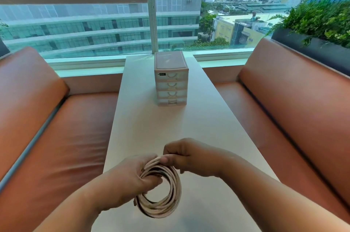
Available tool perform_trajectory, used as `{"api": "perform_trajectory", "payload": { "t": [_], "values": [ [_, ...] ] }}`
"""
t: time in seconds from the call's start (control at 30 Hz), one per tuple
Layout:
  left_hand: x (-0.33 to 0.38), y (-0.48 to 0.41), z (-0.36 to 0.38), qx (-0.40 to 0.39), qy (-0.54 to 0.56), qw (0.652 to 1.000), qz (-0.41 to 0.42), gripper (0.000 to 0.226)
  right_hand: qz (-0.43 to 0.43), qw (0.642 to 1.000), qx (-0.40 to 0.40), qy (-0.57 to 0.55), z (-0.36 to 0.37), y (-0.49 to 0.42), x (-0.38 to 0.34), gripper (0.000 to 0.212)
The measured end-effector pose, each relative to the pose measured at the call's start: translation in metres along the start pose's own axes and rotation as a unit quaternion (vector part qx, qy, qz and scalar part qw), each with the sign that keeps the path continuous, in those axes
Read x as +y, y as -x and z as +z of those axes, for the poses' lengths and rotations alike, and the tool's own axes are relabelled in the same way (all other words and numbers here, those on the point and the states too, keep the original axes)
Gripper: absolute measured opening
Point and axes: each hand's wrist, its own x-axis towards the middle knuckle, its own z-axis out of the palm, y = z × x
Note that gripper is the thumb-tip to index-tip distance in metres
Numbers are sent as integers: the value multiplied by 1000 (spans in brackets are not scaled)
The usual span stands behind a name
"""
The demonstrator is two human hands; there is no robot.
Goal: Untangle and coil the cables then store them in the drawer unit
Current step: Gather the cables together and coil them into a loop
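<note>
Head view: your two hands meet over the near end of the table.
Left hand: your fingers curl through the coiled cable, gripping its left side.
Right hand: your thumb and fingers pinch the coil's top, just beside your left grip.
Drawer unit: well beyond your grip, drawers closed.

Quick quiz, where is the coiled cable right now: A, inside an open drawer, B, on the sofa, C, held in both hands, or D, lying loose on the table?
C: the left hand grips the coil through its loop and the right hand pinches its top edge, while the drawer unit stands farther back with its drawers closed.
</note>
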Motion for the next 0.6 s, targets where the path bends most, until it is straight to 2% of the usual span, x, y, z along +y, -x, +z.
{"api": "perform_trajectory", "payload": {
  "t": [0.1, 0.2, 0.3, 0.4, 0.5, 0.6],
  "values": [
    [2, -3, -1, -20, 9, 999, 38, 29, -11, 998, 13, -58, 0, 0, 4, 26],
    [8, -5, -1, -17, 92, 994, 62, 29, -28, 992, 48, -117, 7, -1, 10, 29],
    [3, -9, 2, 57, 190, 977, 75, 20, -21, 972, 85, -219, 25, -3, 11, 33],
    [3, -11, 7, 147, 205, 965, 78, 13, -2, 931, 88, -354, 41, -3, 6, 30],
    [4, -12, 10, 198, 194, 958, 75, 29, 4, 904, 69, -422, 45, -4, 3, 22],
    [4, -11, 9, 203, 222, 951, 72, 32, -16, 896, 49, -441, 46, -8, 6, 16]
  ]
}}
